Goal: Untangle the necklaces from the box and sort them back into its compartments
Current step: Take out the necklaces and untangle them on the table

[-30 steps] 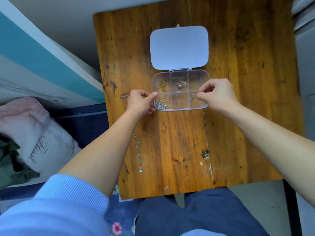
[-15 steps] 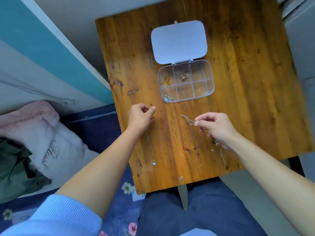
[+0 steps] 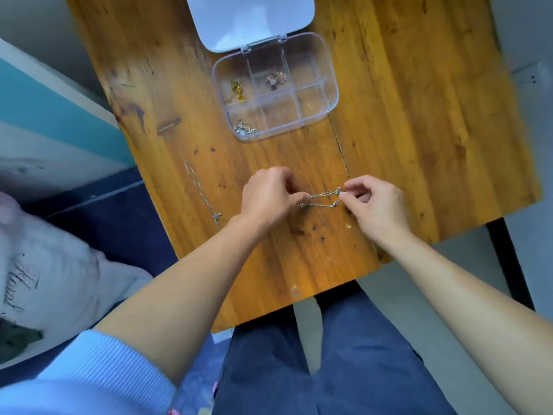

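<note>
1. Wooden table [image 3: 404, 121], scuffed w/ dark spots; grey floor at right, blue-and-white wall at left, pale pillow [image 3: 45, 265] at lower left.
2. Clear box [image 3: 330, 70] sits at the far middle of the table, lid [image 3: 251, 19] flipped open & lying flat behind it.
3. Box has 6 compartments in 2 rows of 3. Far-left one holds a gold chain [image 3: 238, 90], far-middle one a rose-toned chain [image 3: 276, 79], near-left one a silver chain [image 3: 244, 128]. The other 3 look bare.
4. Left hand [image 3: 269, 196] & right hand [image 3: 377, 205] are close together over the table, nearer the person than the box.
5. Each hand pinches 1 end of a thin silver necklace [image 3: 323, 199]: left thumb & fingertips clamp its left end, right thumb & forefinger clamp the right end.
6. The necklace runs as 2 strands btwn the hands, just above the wood; can't tell if it touches.
7. Another thin necklace [image 3: 202, 190] lies loose on the table left of the left hand, running toward the near edge, small pendant at its near end.
8. Blue sleeve [image 3: 98, 375] pushed up on the left arm; dark blue trousers [image 3: 329, 369] below the table edge.
</note>
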Available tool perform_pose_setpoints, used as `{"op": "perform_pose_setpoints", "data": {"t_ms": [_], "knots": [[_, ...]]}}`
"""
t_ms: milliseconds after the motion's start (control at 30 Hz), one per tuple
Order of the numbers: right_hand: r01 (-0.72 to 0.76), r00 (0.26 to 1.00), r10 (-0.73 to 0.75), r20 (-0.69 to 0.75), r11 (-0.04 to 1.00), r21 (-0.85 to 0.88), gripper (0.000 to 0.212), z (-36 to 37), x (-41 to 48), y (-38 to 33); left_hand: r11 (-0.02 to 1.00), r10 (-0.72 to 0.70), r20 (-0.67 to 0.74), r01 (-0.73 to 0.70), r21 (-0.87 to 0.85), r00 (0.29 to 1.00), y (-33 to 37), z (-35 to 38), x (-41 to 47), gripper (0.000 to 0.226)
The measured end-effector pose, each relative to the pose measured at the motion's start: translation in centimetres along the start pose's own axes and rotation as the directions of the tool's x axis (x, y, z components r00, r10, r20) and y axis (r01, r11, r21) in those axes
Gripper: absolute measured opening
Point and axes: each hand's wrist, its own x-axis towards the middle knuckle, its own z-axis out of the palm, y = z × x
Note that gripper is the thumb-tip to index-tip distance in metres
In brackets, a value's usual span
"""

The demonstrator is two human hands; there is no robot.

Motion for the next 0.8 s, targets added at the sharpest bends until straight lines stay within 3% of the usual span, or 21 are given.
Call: {"op": "perform_pose_setpoints", "data": {"t_ms": [100,300,467,700,767,800], "knots": [[0.116,0.993,-0.111,0.044,0.982,-0.147,0.012,0.4,0.7,0.2,0.98,0.025,0.013,-0.027,0.197,1.0,0.5,1.2,0.0,0.022],[0.259,0.964,-0.223,0.146,0.912,-0.317,0.011,-0.4,1.6,1.0,0.933,0.049,0.078,-0.073,0.351,0.996,0.2,1.9,-1.4,0.02],[0.35,0.937,-0.316,0.149,0.851,-0.392,0.013,-1.7,1.7,1.6,0.952,0.009,-0.006,-0.006,0.304,1.0,0.6,2.9,-2.4,0.018],[0.402,0.907,-0.287,0.308,0.809,-0.429,0.013,-2.7,2.4,1.6,0.956,-0.047,-0.119,0.079,0.284,0.992,1.2,4.2,-3.0,0.017],[0.424,0.891,-0.295,0.346,0.813,-0.398,0.015,-2.9,2.2,1.7,0.979,-0.096,-0.142,0.119,0.165,0.985,1.7,4.1,-3.3,0.014],[0.413,0.89,-0.293,0.35,0.842,-0.347,0.015,-3.1,2.2,1.7,0.99,-0.133,-0.159,0.138,0.018,0.978,1.9,3.9,-3.6,0.011]]}}
